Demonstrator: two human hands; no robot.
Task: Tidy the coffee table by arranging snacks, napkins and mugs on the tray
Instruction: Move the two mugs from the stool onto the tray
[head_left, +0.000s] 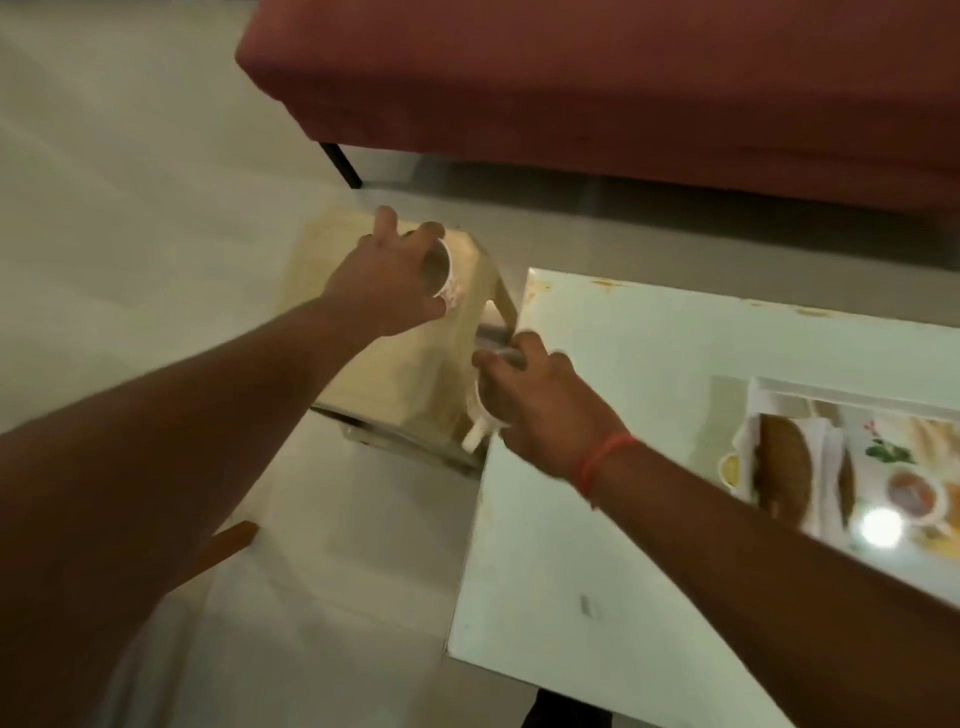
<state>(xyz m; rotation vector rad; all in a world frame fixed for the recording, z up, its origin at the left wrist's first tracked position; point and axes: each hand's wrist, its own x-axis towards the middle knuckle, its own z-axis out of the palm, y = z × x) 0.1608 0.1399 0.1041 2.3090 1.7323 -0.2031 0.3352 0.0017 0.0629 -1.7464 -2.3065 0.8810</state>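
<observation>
My left hand (387, 283) grips a white mug (445, 275) from above, over a beige plastic stool (395, 364). My right hand (540, 405) holds a second white mug (480, 428), its handle pointing down-left, at the left edge of the white coffee table (597, 519). A small shiny object sticks out between my right fingers; I cannot tell what it is. At the right, on the table, sits a printed tray (852, 397) with a folded napkin (750, 447) and brown snacks (784, 467) on it. The picture is blurred.
A dark red sofa (623, 93) on black legs runs along the back. Pale tiled floor (130, 208) lies to the left. A wooden strip (228, 540) shows near my left forearm. A bright light reflection sits on the tray.
</observation>
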